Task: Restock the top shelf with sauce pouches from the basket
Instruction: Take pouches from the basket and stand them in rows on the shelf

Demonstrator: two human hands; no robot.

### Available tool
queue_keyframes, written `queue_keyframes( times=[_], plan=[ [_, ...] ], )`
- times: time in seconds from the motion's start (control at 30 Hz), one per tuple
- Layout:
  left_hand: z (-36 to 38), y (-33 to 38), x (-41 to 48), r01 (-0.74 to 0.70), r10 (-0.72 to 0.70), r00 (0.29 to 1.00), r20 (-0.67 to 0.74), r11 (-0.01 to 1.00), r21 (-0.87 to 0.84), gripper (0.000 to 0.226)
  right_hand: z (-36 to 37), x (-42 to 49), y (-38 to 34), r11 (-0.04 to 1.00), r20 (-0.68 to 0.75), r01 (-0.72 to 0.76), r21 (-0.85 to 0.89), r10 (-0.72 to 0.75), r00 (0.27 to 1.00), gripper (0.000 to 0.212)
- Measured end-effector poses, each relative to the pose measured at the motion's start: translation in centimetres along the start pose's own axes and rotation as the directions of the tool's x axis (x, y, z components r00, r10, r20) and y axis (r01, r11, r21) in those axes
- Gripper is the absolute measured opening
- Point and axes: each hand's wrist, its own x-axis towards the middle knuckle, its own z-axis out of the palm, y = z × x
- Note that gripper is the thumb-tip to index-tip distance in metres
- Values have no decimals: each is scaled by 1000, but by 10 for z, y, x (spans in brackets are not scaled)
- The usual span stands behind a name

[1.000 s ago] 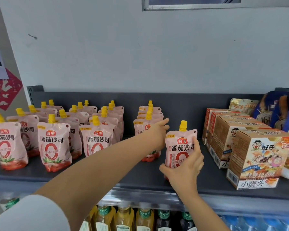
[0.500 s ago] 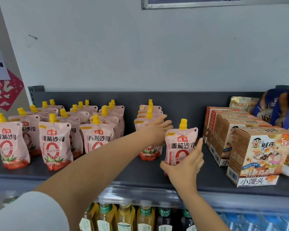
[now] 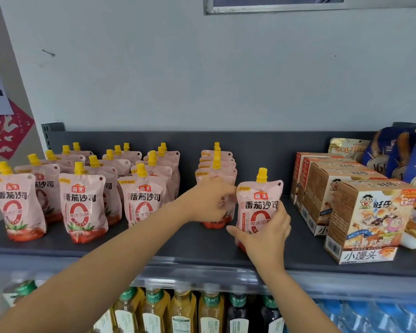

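Each pouch (image 3: 257, 203) is coloured pale pink, capped in yellow and printed with a red ring, dark lettering and a red fruit band at the foot. The shelf (image 3: 305, 251) is finished in dark grey and the wall (image 3: 202, 80) behind in pale grey. The boxes (image 3: 370, 219) are printed in brown and orange with a cartoon face, the bags (image 3: 380, 155) in blue, and the bottles (image 3: 183, 311) below are labelled in green.

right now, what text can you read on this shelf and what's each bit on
"海天": sauce pouch in the right hand
"番茄沙司": same pouch
"旺仔": front snack box
"小馒头": same box
"SQUIRR", cut off: gold bag
"16": blue bag
"东方树叶", blurry: bottle neck
Pouch small print: too small to read
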Motion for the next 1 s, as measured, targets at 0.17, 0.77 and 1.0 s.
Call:
queue_keyframes(
  times=[0.17, 0.77, 1.0],
  plan=[
    [28, 3, -43, 119, -158, 986, -47, 882, -457, 26, -4, -3, -8, 1000, 72, 17, 1, -17, 997, 115],
    [57, -4, -62, 195, -477, 726, -495, 833, -517, 21, 6, 6, -28, 965, 207, -13, 263, -43, 977, 17],
    [45, -23, -60, 191, -474, 756, -451, 819, -541, 19, 13, 13, -30, 971, 215, -8, 240, -45, 976, 10]
  ],
)
